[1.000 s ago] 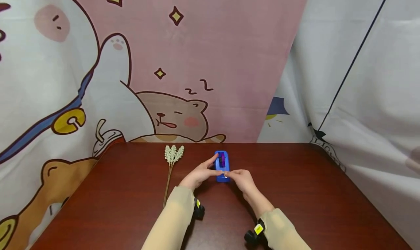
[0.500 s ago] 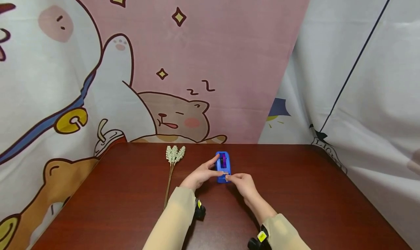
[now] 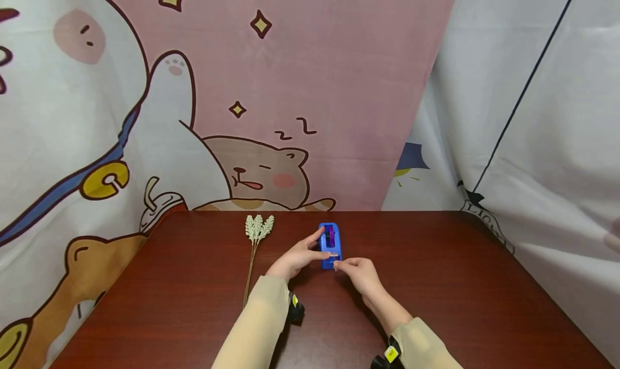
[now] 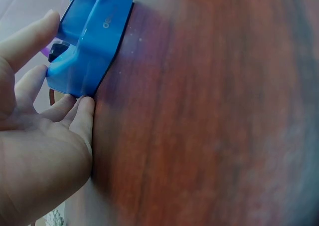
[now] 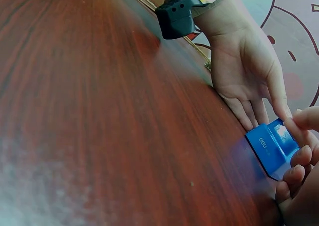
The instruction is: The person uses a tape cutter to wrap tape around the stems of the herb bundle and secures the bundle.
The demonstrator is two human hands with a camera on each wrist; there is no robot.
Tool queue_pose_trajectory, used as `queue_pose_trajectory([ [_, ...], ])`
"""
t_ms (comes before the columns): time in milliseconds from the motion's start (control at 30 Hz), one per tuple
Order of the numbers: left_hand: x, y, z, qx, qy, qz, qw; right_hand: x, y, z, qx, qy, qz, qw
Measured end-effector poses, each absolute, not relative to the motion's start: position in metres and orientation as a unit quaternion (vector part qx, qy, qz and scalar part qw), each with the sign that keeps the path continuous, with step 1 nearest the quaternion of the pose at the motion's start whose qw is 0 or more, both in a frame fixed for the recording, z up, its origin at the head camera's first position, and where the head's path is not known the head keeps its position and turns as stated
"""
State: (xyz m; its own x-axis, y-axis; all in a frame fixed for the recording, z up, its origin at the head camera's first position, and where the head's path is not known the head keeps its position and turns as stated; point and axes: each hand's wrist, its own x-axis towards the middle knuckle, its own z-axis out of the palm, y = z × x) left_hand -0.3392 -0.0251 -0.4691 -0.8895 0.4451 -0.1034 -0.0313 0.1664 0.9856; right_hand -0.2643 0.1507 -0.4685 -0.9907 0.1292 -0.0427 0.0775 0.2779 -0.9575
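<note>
A blue tape dispenser (image 3: pixel 331 245) with a purple core stands on the table. My left hand (image 3: pixel 297 257) holds it from the left side. In the left wrist view, the thumb (image 4: pixel 37 39) reaches the toothed cutter end, and other fingertips touch the dispenser's far end and lower side. At the near end of the dispenser, my right hand (image 3: pixel 362 275) pinches with thumb and index finger. A shiny clear strip of tape (image 5: pixel 282 131) shows beside those fingertips in the right wrist view; its exact length is hard to see.
To the left of my left hand lie pale artificial flower stems (image 3: pixel 258 229) with thin stalks. The dark red-brown table (image 3: pixel 460 283) ends at a cartoon-printed cloth (image 3: pixel 349 89) behind it. Each wrist wears a black camera (image 3: pixel 295 311).
My right hand has shifted slightly right and toward me, its fingertips drawing away from the left thumb. The left hand stays on the tape dispenser.
</note>
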Motion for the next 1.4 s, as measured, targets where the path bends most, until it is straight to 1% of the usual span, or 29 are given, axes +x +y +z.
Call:
queue_pose_trajectory([
  [333,-0.338,-0.026,-0.468,0.14,0.743,0.627,0.189,-0.257,0.151,-0.469,-0.058,-0.8,0.596,0.016],
  [600,-0.338,-0.025,-0.467,0.135,0.741,0.63,0.188,-0.252,0.152,-0.469,-0.051,-0.798,0.6,0.021],
  [1000,-0.337,-0.025,-0.467,0.134,0.742,0.63,0.188,-0.233,0.15,-0.467,-0.031,-0.799,0.6,0.022],
  [1400,-0.338,-0.024,-0.468,0.128,0.742,0.63,0.188,-0.224,0.154,-0.469,-0.042,-0.808,0.588,0.016],
])
